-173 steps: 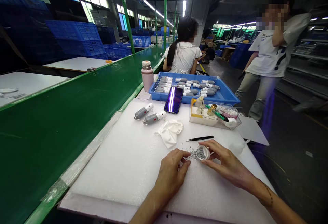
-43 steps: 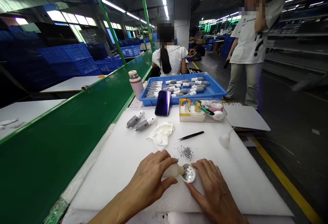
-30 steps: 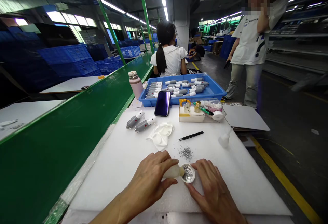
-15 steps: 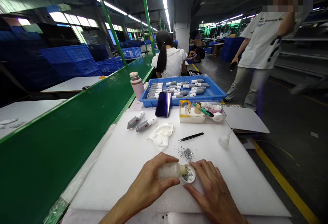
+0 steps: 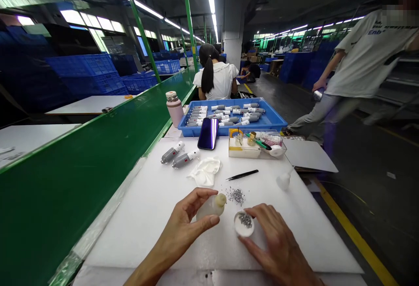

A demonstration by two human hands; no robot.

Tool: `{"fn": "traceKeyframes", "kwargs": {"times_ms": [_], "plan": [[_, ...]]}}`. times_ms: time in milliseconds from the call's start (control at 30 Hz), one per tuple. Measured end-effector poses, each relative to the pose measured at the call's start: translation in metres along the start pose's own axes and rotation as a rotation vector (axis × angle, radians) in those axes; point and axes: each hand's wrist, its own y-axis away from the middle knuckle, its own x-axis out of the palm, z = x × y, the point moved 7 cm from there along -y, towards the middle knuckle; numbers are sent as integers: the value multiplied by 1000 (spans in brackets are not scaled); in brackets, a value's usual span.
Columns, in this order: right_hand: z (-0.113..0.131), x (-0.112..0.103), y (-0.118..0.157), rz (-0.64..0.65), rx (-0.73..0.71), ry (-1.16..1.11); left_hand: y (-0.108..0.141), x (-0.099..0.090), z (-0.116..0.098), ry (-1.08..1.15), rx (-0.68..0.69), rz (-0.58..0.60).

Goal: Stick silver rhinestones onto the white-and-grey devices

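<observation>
Low in the middle of the frame, your left hand [image 5: 183,229] is closed around a small translucent bottle [image 5: 209,207], thumb below and fingers above, its yellowish tip tilted up and to the right. Just right of it, your right hand [image 5: 278,244] rests on the white foam pad [image 5: 147,216] with its fingers against a small round white dish [image 5: 244,223]; you steady the dish rather than lift it, and a clump of tiny silver pieces lies inside. Bottle tip and dish are close but apart.

Slightly above the dish, a loose scatter of silver pieces [image 5: 236,195] lies on the pad. Higher up lie black tweezers [image 5: 242,175], a crumpled white cloth [image 5: 205,171] and two grey-and-white cylindrical parts [image 5: 178,155]. Toward the upper centre, a dark phone [image 5: 208,127] leans on a blue tray [image 5: 271,118] filled with more such parts, with a clear box [image 5: 255,146] of small items to its right.
</observation>
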Motion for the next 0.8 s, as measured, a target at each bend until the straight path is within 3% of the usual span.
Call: {"fn": "traceKeyframes", "kwargs": {"times_ms": [267,433,600,700,800], "plan": [[5,0,1,15,-25,17,-3,-8,-17,9,-3,-60],[5,7,2,-10,-53,53,-25,-23,-36,2,51,-132],[2,17,5,-36,-113,118,-79,-36,-70,-33,244,-204],[-5,24,4,-23,-128,155,-128,-34,-86,-73,374,-232],[-15,27,4,-48,-107,193,-182,-25,-88,-136,415,-238]]}}
